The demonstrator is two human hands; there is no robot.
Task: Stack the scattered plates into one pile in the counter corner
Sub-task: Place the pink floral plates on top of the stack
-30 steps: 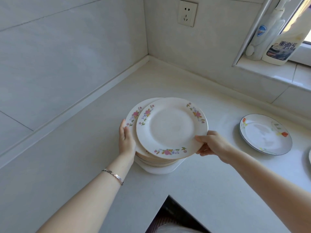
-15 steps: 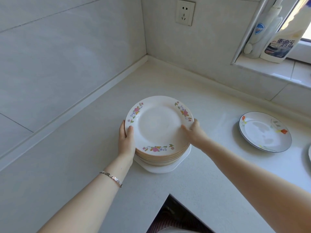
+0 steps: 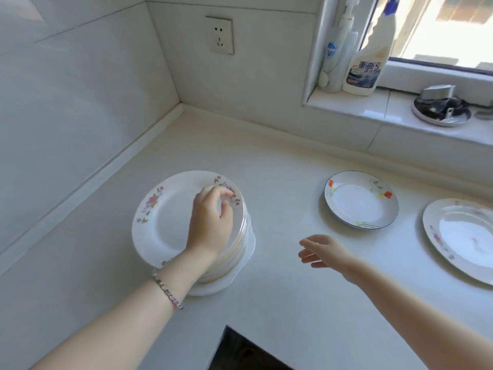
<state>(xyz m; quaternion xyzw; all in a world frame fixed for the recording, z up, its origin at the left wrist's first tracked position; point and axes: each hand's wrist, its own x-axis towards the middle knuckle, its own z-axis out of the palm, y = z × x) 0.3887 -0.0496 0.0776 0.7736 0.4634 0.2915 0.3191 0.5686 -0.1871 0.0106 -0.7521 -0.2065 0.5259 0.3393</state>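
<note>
1. Pile of plates sits on the white counter, out from the corner where the two tiled walls meet, nearer the left wall than the window side. Top plate has pink and purple flowers round its rim. Lowest piece in the pile is a plain white one that sticks out wider at the bottom right.

2. My left hand lies over the right half of the top plate, palm down, fingers curled loosely toward the far rim. Fingertips are at the flowered edge. Cannot tell whether they pinch the rim or only rest on it. A beaded bracelet is on that wrist.

3. My right hand is in the air above the bare counter, to the right of the pile and apart from it. Fingers spread and slack, nothing in it.

4. Small plate with red flowers and a dark rim line lies flat on the counter, right of the pile, well apart from it.

5. Larger plate with faint pink flowers lies flat further right, partly cut by the frame edge.

6. Window sill at the back carries a pump bottle and a spray bottle, side by side. A wall socket is on the tile left of them.
</note>
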